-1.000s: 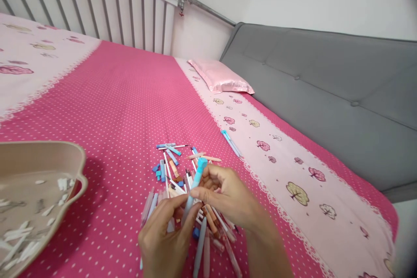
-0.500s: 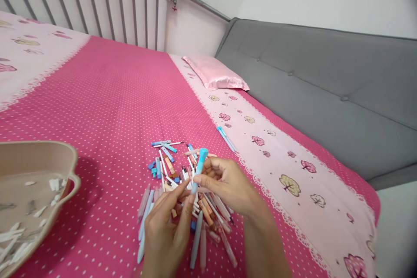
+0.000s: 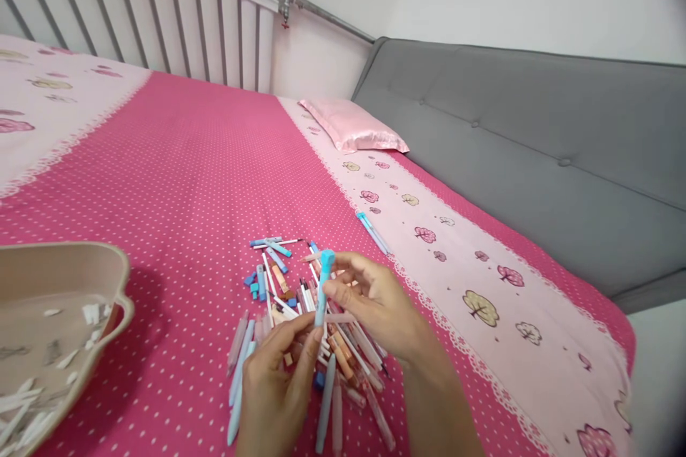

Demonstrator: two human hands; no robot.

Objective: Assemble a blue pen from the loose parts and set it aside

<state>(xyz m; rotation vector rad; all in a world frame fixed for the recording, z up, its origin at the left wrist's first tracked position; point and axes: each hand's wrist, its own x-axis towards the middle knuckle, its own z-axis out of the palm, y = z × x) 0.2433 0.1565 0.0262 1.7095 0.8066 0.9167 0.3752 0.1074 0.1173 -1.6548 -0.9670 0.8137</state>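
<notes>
Between my two hands a light blue pen [image 3: 322, 293] with a brighter blue cap end stands nearly upright. The thumb and fingers of my left hand [image 3: 281, 378] pinch its lower part. Higher up, my right hand [image 3: 369, 303] grips it just below the blue top. Under and around both hands lies a loose pile of pen parts [image 3: 343, 350]: pink and pale blue barrels, white refills with dark tips, orange pieces and small blue caps. My fingers hide part of the pile.
A beige basin [image 3: 121, 278] with white bits and small metal-looking pieces sits at the left. Another blue pen [image 3: 374, 232] lies beyond the pile on the pink dotted bedspread [image 3: 193, 178]. A pink pillow [image 3: 356, 127] rests by the grey headboard [image 3: 514, 107].
The pen in my hands has shifted slightly left and down and stands straighter. Both hands keep their grip on it. The whole view has tilted a little.
</notes>
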